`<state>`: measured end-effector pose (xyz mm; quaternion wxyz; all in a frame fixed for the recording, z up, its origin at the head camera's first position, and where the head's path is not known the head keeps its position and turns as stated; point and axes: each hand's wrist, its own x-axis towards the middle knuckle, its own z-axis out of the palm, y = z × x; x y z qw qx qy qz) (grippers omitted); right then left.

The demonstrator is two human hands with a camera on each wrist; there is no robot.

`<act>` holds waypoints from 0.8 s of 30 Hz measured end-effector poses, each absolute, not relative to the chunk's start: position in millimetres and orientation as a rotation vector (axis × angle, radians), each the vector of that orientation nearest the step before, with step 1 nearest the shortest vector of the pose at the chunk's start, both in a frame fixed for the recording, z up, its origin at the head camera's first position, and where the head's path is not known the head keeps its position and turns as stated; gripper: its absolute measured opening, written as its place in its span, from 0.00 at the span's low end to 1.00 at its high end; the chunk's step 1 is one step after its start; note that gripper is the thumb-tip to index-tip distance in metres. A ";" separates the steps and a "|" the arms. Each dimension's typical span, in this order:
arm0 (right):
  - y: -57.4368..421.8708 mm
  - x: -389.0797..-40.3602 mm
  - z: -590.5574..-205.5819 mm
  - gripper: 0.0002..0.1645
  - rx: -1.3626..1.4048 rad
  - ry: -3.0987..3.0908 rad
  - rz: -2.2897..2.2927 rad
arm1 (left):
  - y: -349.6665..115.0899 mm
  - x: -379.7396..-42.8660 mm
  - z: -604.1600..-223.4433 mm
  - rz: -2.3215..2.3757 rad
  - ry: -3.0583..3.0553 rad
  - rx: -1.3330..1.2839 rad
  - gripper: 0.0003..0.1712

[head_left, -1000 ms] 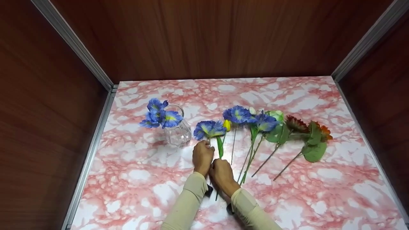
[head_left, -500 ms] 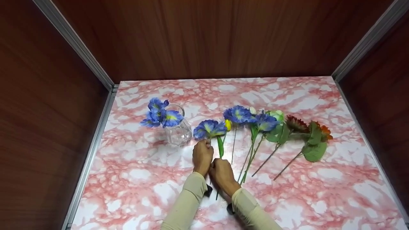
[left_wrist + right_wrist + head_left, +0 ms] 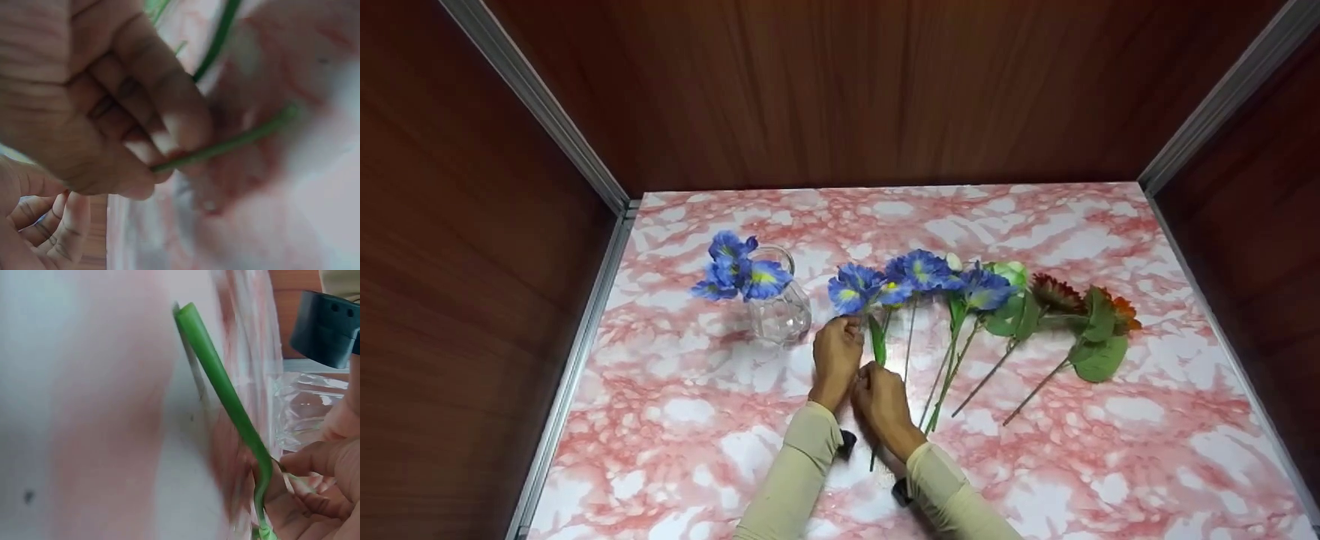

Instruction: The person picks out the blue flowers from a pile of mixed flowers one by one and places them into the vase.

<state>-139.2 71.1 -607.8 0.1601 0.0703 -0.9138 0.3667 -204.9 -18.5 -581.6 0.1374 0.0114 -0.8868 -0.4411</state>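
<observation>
Held flower (image 3: 855,289): a blue bloom, held over the middle of the bench (image 3: 675,450), to the right of the vase and overlapping the next blue bloom in the head view.
Left hand (image 3: 838,358): the fingers are clamped together on the stem, just below the bloom.
Right hand (image 3: 883,400): lower and nearer the sleeves; the fingers are pinched on a green stem (image 3: 236,143), its free end jutting past them. As the left wrist view is blurred, this is only probably the held flower's own stem.
Leafed stem (image 3: 877,341): laid just beside both hands, its lower end pointed between the forearms.
Vase (image 3: 784,315): clear, set on the left of the bench; a blue flower (image 3: 727,270) is leaned over its mouth.
Row to the right: two blue blooms (image 3: 921,268) are laid nearest, followed by a pale green bloom (image 3: 1009,271), a dark red bloom (image 3: 1057,291) and an orange bloom (image 3: 1123,309).
Sleeves (image 3: 795,469): pale; a black device (image 3: 847,444) is worn at each wrist.
Surround: brown panels (image 3: 840,90) are stood on three sides.
</observation>
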 end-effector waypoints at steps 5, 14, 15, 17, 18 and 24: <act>69.6 -142.0 -608.1 0.05 0.228 -2.562 1.075 | -22.2 -205.3 -569.4 -1.236 -2.529 0.010 0.02; 67.2 -149.9 -601.3 0.07 0.285 -2.556 1.238 | -34.0 -205.3 -538.0 -1.275 -2.429 -0.011 0.05; 66.7 -151.1 -600.3 0.07 0.300 -2.550 1.248 | -35.7 -205.1 -533.7 -1.296 -2.407 -0.016 0.04; 66.0 -154.0 -599.0 0.07 0.332 -2.532 1.268 | -39.2 -204.4 -524.5 -1.350 -2.358 -0.038 0.01; 65.7 -155.6 -598.3 0.07 0.345 -2.522 1.275 | -41.1 -203.9 -519.9 -1.361 -2.337 -0.048 0.01; 64.7 -166.0 -592.6 0.06 0.425 -2.482 1.301 | -51.3 -200.3 -492.0 -1.379 -2.188 -0.076 0.02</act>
